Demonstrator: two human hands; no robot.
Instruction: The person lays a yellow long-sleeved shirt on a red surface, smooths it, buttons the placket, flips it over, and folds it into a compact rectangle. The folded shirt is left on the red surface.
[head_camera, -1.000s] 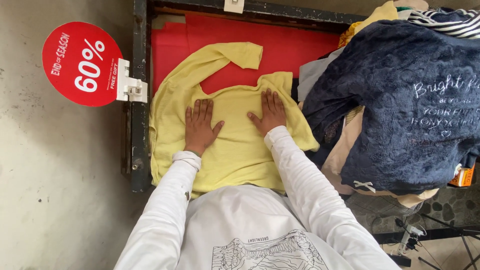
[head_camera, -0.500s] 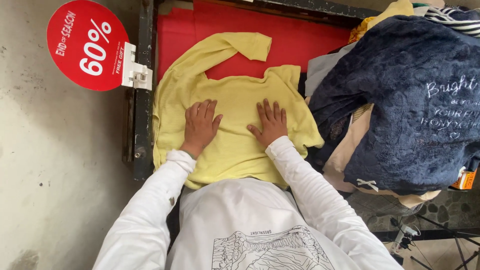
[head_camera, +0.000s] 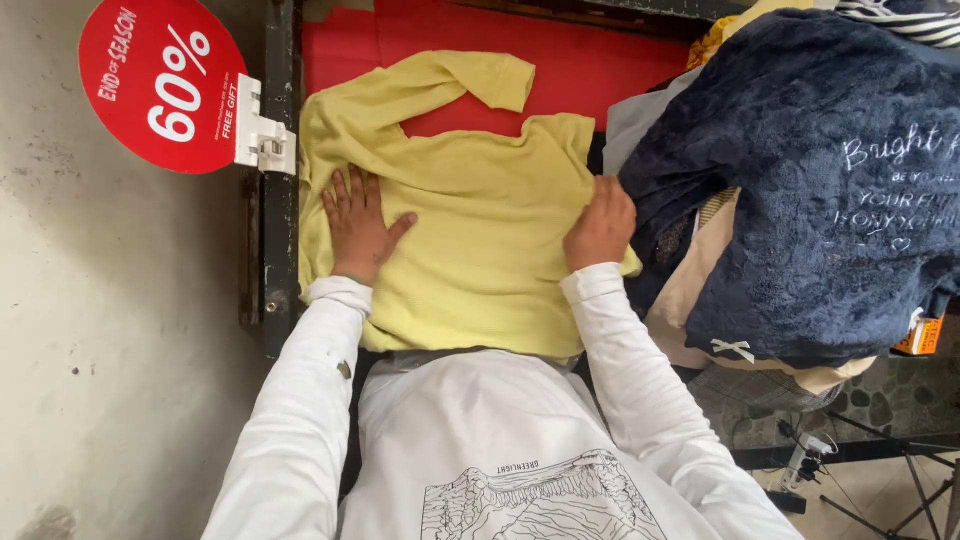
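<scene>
Left hand (head_camera: 358, 225) lies flat, fingers spread, on the yellow top (head_camera: 470, 215) near the red table's (head_camera: 590, 70) left edge. Right hand (head_camera: 600, 225) curls over the top's right edge, gripping the fabric just beside a navy garment (head_camera: 800, 180).

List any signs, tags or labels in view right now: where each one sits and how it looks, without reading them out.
Round sale sign: upper left, beside the black frame, red disc with white print.
Sign clip: white plastic holder fixing the disc to the frame, just above the left hand.
Orange tag: far right edge, under the navy fleece garment, small, partly hidden.
Printed lettering: white, on the navy fleece garment, upper right.
</scene>
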